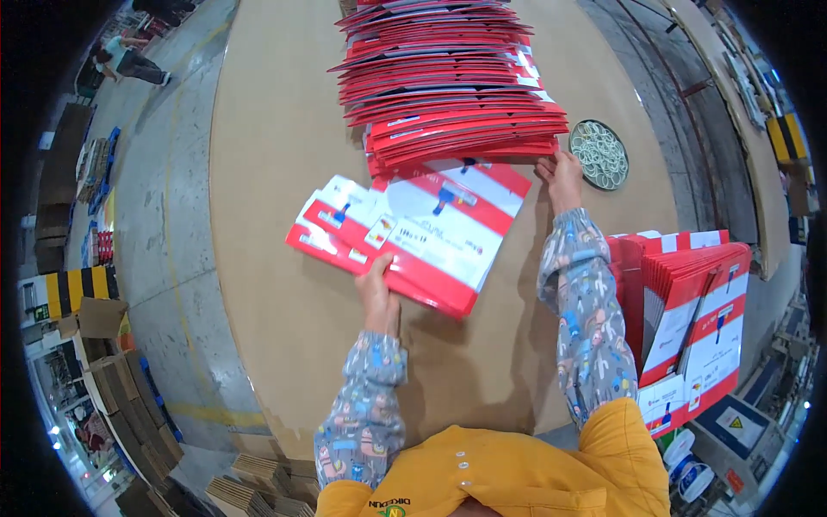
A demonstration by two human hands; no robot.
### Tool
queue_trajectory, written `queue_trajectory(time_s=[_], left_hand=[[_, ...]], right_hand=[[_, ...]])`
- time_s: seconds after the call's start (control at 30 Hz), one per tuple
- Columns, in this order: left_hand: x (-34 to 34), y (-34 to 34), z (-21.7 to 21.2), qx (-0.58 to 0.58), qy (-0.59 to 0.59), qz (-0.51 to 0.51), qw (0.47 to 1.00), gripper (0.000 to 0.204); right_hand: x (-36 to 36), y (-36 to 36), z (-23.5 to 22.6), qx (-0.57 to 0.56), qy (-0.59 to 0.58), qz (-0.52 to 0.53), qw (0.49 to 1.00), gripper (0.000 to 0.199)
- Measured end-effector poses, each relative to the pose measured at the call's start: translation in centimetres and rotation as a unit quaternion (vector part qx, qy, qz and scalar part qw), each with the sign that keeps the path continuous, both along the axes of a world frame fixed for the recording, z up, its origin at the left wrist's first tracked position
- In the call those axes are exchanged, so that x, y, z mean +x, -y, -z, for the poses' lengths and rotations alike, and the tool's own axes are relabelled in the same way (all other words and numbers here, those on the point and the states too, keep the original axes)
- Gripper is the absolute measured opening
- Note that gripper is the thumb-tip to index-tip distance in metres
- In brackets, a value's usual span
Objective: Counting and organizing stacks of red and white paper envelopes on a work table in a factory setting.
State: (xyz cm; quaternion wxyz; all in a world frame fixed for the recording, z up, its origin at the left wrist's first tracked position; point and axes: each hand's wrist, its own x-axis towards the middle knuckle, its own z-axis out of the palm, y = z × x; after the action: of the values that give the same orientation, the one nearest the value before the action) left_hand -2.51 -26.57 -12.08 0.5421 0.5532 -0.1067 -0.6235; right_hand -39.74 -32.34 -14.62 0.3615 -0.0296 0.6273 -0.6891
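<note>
My left hand (377, 293) grips the near edge of a few flat, folded red-and-white printed cartons (448, 215), thumb on top. They lie tilted and fanned out, with smaller flaps showing at their left. Just beyond them, a long row of similar red cartons (452, 95) leans in overlapping layers. At the near right corner of that row, my right hand (564, 181) has its fingers closed on a carton's edge; the fingertips are partly hidden. Right beside this hand stands a round dark dish (626, 164) full of pale rubber bands (599, 153).
The brown table (284, 172) lies under everything. At its right edge, more red-and-white cartons (711, 345) stand bunched upright. Stacked cardboard (129, 396) sits on the floor at left. A person (129, 60) is far off at upper left.
</note>
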Motion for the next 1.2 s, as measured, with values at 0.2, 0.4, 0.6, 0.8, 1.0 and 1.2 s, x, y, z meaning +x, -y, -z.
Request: queue_trajectory(time_s=[0.2,0.4,0.6,0.8,1.0,1.2], left_hand=[[5.6,-5.8,-2.0,0.039,0.022,-0.005,0.999,0.046],[5.0,-7.4,-1.7,0.023,0.020,-0.001,1.000,0.047],[5.5,-7.5,0.7,0.009,0.039,0.008,0.999,0.050],[5.4,-7.1,0.4,-0.015,0.026,-0.002,1.000,0.052],[5.2,-6.9,-0.4,-0.024,0.041,-0.027,0.999,0.051],[4.8,-6.7,-1.3,-0.016,0.042,-0.044,0.998,0.053]], right_hand=[[-0.6,1.0,0.2,0.056,-0.063,-0.006,0.996,0.019],[-1.6,0.3,-0.1,0.003,-0.029,-0.001,1.000,0.017],[-2.2,0.7,-0.6,-0.005,-0.068,0.002,0.998,0.017],[-1.6,-0.1,-1.7,-0.029,0.041,-0.071,0.996,0.025],[2.3,-1.9,-3.3,-0.044,0.003,-0.024,0.999,0.015],[3.5,-3.1,-2.7,-0.022,0.052,-0.064,0.996,0.019]])
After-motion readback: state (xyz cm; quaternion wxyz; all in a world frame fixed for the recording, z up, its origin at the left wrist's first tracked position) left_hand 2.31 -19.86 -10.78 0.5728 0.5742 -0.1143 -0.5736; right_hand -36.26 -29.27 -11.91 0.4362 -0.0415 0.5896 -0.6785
